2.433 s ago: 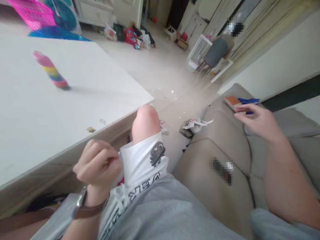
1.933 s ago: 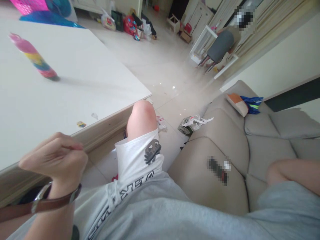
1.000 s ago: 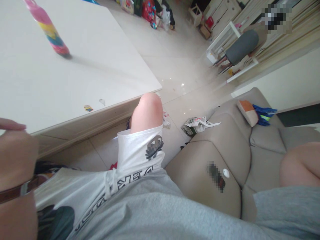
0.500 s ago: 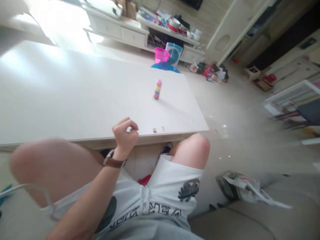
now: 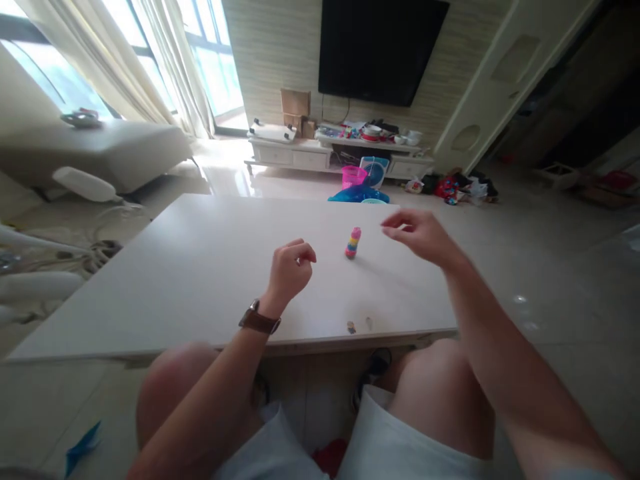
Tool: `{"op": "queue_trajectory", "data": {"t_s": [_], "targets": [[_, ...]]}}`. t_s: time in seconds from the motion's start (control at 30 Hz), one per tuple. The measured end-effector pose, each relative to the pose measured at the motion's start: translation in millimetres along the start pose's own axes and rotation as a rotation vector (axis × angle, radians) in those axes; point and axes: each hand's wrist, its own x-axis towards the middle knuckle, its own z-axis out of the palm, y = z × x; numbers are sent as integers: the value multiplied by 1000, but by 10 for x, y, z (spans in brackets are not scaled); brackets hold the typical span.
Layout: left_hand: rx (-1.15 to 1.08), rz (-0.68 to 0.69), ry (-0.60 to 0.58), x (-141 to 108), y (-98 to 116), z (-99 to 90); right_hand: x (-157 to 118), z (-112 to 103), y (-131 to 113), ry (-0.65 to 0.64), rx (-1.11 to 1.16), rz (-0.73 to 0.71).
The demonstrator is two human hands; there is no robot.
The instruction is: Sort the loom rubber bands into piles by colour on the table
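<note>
upright on smooth white table point(image 5: 200, 280), banded cylindrical bottle point(image 5: 353, 243), right hand point(image 5: 423, 235) slightly parted, left hand point(image 5: 289, 272) curled, closure unclear

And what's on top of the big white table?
A colourful bottle stands on the white table, with a small sticker-like bit and a pale mark by its near edge. The left hand and right hand cover parts of it, so anything there is hidden.

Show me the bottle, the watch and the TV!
Bottle point(image 5: 353, 243): head view, middle of its striped body.
Watch point(image 5: 260, 322): head view, on its brown strap.
TV point(image 5: 380, 51): head view, middle of its dark screen.
</note>
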Motion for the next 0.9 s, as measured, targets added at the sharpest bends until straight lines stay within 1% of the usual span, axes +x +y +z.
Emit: {"op": "queue_trajectory", "data": {"t_s": [0.07,0.13,0.23,0.27,0.33,0.37,0.43,0.53,0.57,0.63,0.7,0.73,0.8,0.87,0.9], "targets": [[80,9,-145,104,-236,-86,144,260,150,-7,-62,11],[152,-7,-276,143,-497,-150,261,607,338,-25,-108,64],[166,-61,-428,101,-851,-168,324,1099,596,-124,-114,129],[158,-82,-485,72,-937,-150,314,1216,649,-139,-110,141],[133,-112,-560,8,-1044,-89,267,1352,675,-94,-111,154],[114,-125,-579,-21,-1067,-50,238,1376,645,-72,-111,154],[59,-140,-588,-70,-1069,32,181,1365,511,-48,-93,146],[-20,-143,-526,-122,-1018,131,92,1310,200,-45,24,122],[-30,-140,-494,-135,-996,152,57,1300,88,-63,70,123],[-34,-133,-453,-157,-947,172,-19,1299,-123,-110,194,171],[-30,-135,-459,-170,-895,168,-88,1310,-301,-187,275,192],[-27,-143,-472,-172,-869,161,-115,1314,-373,-207,252,164],[-26,-165,-496,-161,-826,145,-144,1310,-475,-193,127,74],[-59,-200,-525,-130,-805,130,-147,1288,-518,-183,59,25],[-96,-223,-550,-106,-806,123,-142,1273,-518,-198,64,13]]}}
